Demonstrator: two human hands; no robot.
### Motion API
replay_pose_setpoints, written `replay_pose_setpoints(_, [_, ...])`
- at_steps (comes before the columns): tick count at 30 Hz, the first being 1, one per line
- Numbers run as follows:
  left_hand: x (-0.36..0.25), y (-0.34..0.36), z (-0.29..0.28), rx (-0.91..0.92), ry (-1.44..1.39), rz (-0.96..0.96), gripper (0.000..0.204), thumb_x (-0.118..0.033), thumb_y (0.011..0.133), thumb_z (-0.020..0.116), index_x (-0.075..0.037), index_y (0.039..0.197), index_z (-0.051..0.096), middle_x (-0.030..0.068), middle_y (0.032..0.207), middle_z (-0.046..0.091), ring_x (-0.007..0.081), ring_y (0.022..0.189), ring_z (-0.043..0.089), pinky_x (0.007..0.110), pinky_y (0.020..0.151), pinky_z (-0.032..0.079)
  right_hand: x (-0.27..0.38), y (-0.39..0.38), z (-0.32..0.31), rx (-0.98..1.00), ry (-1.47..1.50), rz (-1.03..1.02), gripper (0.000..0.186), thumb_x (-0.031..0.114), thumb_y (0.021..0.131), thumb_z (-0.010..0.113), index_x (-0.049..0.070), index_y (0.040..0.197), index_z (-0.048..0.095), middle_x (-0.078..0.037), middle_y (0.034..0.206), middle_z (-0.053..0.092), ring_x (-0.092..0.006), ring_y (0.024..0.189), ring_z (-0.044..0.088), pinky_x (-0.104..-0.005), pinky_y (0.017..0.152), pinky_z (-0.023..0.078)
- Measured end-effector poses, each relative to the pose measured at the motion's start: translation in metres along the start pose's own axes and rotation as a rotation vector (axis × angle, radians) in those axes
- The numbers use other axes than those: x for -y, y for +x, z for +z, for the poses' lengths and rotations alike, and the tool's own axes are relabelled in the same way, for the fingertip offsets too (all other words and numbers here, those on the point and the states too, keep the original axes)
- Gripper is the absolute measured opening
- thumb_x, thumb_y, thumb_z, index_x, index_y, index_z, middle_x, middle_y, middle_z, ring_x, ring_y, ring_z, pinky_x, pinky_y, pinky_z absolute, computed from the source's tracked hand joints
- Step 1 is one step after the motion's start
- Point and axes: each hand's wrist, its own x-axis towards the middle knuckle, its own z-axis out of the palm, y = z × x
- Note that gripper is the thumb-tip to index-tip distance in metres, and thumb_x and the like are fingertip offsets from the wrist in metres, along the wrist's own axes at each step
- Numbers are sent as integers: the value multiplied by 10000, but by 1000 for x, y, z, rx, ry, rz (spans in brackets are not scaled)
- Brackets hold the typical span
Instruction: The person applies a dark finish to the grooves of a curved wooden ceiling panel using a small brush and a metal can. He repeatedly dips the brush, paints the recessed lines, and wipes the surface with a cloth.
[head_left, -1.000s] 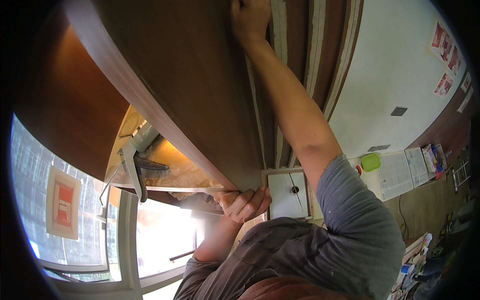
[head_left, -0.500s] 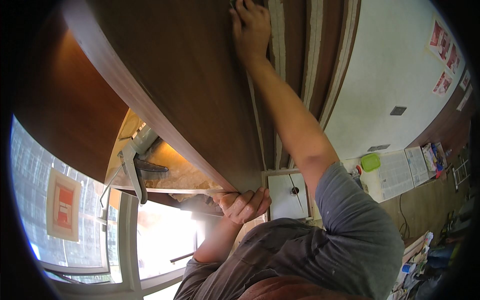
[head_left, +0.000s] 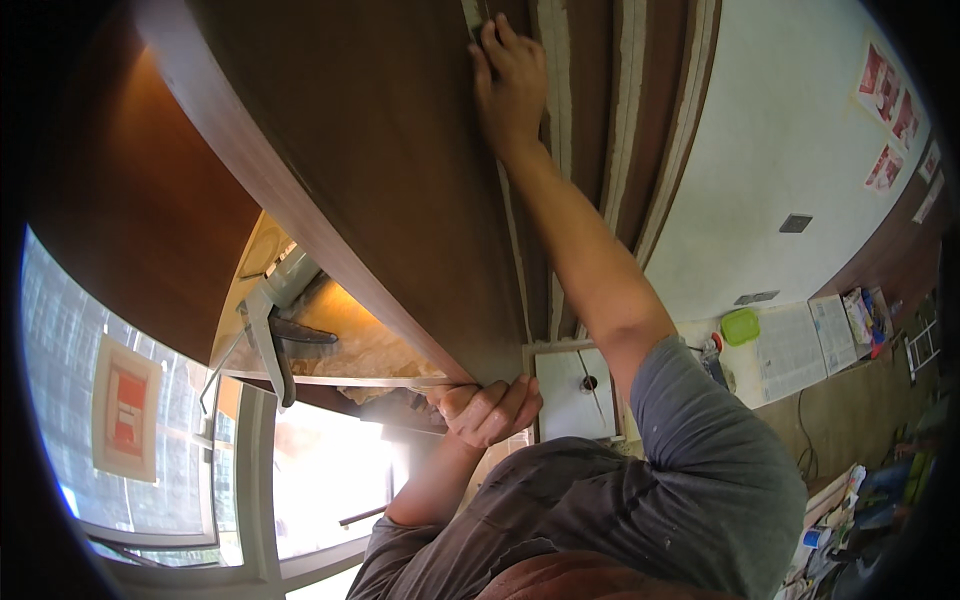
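Note:
My right hand (head_left: 513,88) reaches up with its arm outstretched, to the seam along the right side of a tall brown wood panel (head_left: 370,190). Its fingertips pinch a small dark piece (head_left: 477,32), mostly hidden by the fingers, against that seam. Pale filler-like strips (head_left: 556,110) run beside it between narrower brown bands. At the panel's lower corner my left hand (head_left: 488,411) is closed, its fingers curled around the edge. A caulking gun (head_left: 290,285) with a dark trigger lies on the shelf (head_left: 350,350) left of the panel.
Bright windows (head_left: 330,480) fill the lower left, one bearing a paper sign (head_left: 128,408). To the right stand a pale wall (head_left: 765,130), a green tray (head_left: 740,326), newspapers (head_left: 795,355) and clutter on the floor. A white cabinet (head_left: 570,393) is below the strips.
My right hand has slid a little down the seam, keeping the small dark piece at its fingertips. My left hand stays at the panel's corner.

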Motion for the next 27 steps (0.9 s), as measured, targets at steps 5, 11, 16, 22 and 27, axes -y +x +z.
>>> replay_pose_setpoints(5, [-3, 0, -3, 17, 12, -20, 254, -155, 683, 839, -207, 895, 708, -51, 826, 600, 191, 764, 547, 386, 771, 376, 12, 77, 14, 142, -3, 3, 389, 113, 1013, 614, -44, 1368, 596, -244, 1432, 581, -423, 1237, 568, -458, 1040, 496])
replay_pose_setpoints(11, [-5, -6, 3, -9, -16, -88, 255, -139, 686, 839, -193, 895, 705, -41, 833, 602, 208, 750, 553, 374, 734, 385, -3, 6, -10, 89, -86, -11, 318, 145, 897, 772, 49, 1198, 733, -133, 1249, 715, -314, 1134, 638, -410, 988, 517])
replay_pose_setpoints(16, [-5, 7, -15, 25, -154, -147, 269, -146, 668, 847, -185, 906, 727, -63, 820, 621, 164, 670, 541, 338, 659, 403, 19, -76, -110, 303, 40, 227, 371, 81, 878, 787, 40, 1242, 729, -150, 1280, 712, -293, 1092, 676, -388, 977, 537])
replay_pose_setpoints(22, [-11, 50, -83, 179, -202, -431, 242, -187, 767, 835, -90, 952, 713, 55, 815, 650, 265, 728, 638, 353, 644, 508, 104, -36, -232, 483, 945, 664, 499, 26, 838, 830, 2, 1313, 679, -148, 1309, 695, -221, 1139, 674, -331, 914, 555])
replay_pose_setpoints(27, [-17, 91, -62, 98, -175, -344, 409, -174, 722, 904, -53, 1059, 707, 112, 1006, 687, 278, 893, 661, 371, 753, 546, 150, -16, -261, 766, 1357, 544, 643, -6, 815, 847, -25, 1403, 587, -222, 1379, 599, -227, 1133, 658, -320, 934, 573])
